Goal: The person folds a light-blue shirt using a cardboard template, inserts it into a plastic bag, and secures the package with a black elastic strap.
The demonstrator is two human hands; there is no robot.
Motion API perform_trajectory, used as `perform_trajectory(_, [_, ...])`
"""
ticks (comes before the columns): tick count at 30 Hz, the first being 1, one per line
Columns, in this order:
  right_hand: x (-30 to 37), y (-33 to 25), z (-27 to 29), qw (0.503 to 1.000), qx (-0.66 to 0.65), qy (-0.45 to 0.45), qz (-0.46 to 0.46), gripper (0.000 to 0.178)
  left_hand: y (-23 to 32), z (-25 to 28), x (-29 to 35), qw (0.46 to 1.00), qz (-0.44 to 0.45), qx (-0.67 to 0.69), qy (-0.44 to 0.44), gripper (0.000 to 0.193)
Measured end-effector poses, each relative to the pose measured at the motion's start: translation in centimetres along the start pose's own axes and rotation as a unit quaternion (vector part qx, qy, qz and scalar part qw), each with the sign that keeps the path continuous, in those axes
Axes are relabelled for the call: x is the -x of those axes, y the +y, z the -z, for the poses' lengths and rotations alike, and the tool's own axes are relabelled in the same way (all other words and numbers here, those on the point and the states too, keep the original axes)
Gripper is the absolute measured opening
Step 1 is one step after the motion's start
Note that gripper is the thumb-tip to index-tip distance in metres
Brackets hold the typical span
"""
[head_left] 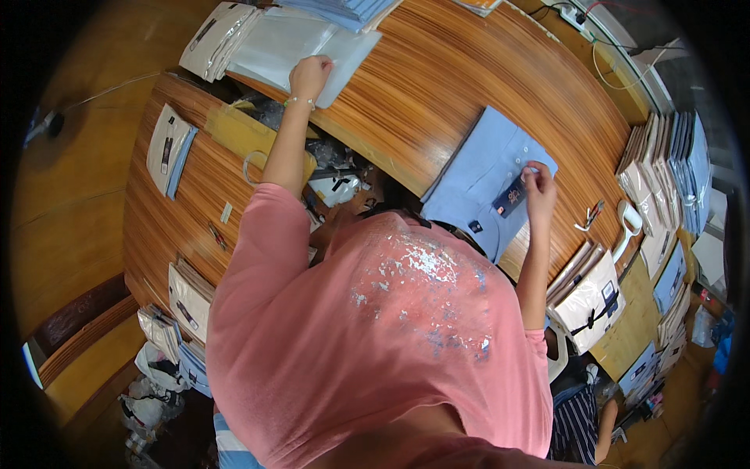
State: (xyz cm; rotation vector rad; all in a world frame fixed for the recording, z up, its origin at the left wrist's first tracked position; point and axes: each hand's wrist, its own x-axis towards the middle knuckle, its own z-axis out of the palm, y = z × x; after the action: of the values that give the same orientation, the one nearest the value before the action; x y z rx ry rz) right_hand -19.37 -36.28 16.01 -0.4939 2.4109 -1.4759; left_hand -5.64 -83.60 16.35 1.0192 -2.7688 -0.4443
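My left hand (311, 76) rests at the far left on a stack of clear plastic bags (273, 48), its fingers curled together at a bag near the right side of the stack. To the right, a folded light-blue shirt (469, 168) lies on the table, its buttons and collar showing. A dark hang tag (511, 196) with printing lies across the shirt front. At the upper end of this tag, my right hand (539, 191) has its thumb and fingers pinched together, close to the shirt's right edge.
Packed shirts stand in stacks at the right (655, 172) and far left (217, 39). A white handheld tool (627, 227) and small snips (595, 213) lie right of the shirt. A gap with loose plastic (336, 184) splits the wooden table (422, 86). Another person (574, 426) is at lower right.
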Motion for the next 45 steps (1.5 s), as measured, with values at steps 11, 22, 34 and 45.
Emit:
perform_trajectory(11, [-6.1, -14.4, -21.2, 0.923, 0.039, -0.342, 0.171, 0.022, -6.0, 2.3, -3.7, 0.959, -0.104, -0.048, 0.260, 0.024])
perform_trajectory(22, [-13.3, -19.8, -37.7, 0.850, 0.163, -0.208, 0.456, 0.027, -12.1, -1.6, -4.6, 0.943, 0.056, 0.275, 0.179, 0.012])
perform_trajectory(34, [-15.3, -18.3, -42.7, 0.811, 0.321, -0.240, 0.427, 0.041, -14.1, -2.5, -5.7, 0.874, 0.059, 0.444, 0.190, 0.012])
perform_trajectory(45, [-17.3, -18.9, -45.1, 0.869, 0.290, -0.200, 0.346, 0.022, -12.6, -2.7, -3.2, 0.967, -0.045, 0.166, 0.190, 0.020])
